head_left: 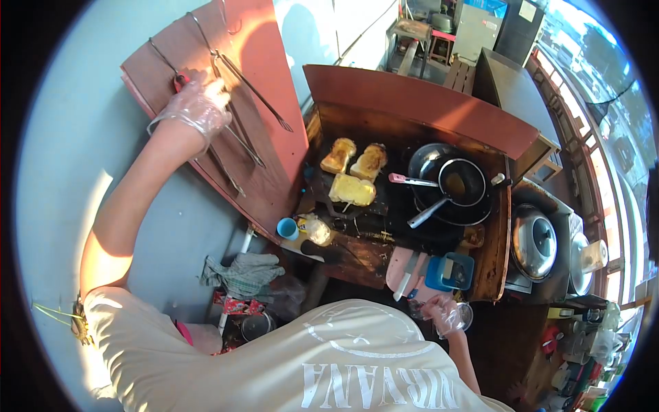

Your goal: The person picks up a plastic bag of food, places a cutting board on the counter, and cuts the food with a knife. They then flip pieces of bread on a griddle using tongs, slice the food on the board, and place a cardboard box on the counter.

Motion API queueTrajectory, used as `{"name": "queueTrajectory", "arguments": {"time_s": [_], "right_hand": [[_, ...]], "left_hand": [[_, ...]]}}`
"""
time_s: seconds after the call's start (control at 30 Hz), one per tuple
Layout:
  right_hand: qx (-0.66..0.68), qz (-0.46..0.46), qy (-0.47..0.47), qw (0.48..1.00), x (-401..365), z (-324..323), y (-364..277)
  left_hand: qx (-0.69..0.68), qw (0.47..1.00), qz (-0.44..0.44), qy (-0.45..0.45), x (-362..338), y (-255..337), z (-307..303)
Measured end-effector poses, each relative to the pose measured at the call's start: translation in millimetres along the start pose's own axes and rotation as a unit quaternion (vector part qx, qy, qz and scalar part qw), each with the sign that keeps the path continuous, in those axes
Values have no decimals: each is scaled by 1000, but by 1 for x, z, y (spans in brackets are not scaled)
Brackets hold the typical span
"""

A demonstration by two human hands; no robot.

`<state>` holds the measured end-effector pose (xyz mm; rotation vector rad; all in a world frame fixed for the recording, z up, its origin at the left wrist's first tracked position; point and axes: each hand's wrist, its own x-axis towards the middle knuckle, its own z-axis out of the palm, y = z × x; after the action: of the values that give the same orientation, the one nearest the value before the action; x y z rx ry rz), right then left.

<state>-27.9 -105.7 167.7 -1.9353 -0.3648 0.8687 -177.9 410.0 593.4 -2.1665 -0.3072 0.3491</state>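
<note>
My left hand (198,104), in a clear plastic glove, reaches up to a brown board (274,82) leaning on the wall. Its fingers curl over a red-handled tool (180,81) hanging there, beside several long metal tongs (250,89). My right hand (443,314), also gloved, is low by my chest and grips a clear glass (465,317) at the front edge of the cooking stand. Three pieces of toasted bread (353,189) lie on the dark griddle (384,220) between the two hands.
Stacked black pans (456,182) with a pink-handled utensil (405,180) sit right of the toast. A knife on a pink board (405,271), a blue box (449,271), a blue cup (287,228) and a lidded steel pot (534,240) are nearby. A cloth (244,271) hangs lower left.
</note>
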Motion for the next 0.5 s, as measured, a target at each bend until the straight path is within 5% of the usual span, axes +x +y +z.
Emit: {"name": "queueTrajectory", "arguments": {"time_s": [0.03, 0.07, 0.13, 0.4, 0.47, 0.5], "right_hand": [[-160, -21, 17, 987, 5, 6, 3], [-160, -24, 18, 987, 6, 10, -4], [-363, -132, -23, 922, 0, 15, -19], [-367, -49, -50, 927, -7, 8, -67], [-441, -91, -65, 891, 11, 3, -57], [-491, -143, -117, 851, 16, -2, -60]], "left_hand": [[22, 998, 7, -59, 4, 0, -4], [23, 998, 4, -58, 0, -1, -2], [-7, 999, 18, -51, -3, 0, 5], [-28, 998, 47, 19, -15, -13, 46], [-78, 984, 47, 150, -15, -9, 71], [-92, 986, 43, 135, -21, -3, 69]]}}
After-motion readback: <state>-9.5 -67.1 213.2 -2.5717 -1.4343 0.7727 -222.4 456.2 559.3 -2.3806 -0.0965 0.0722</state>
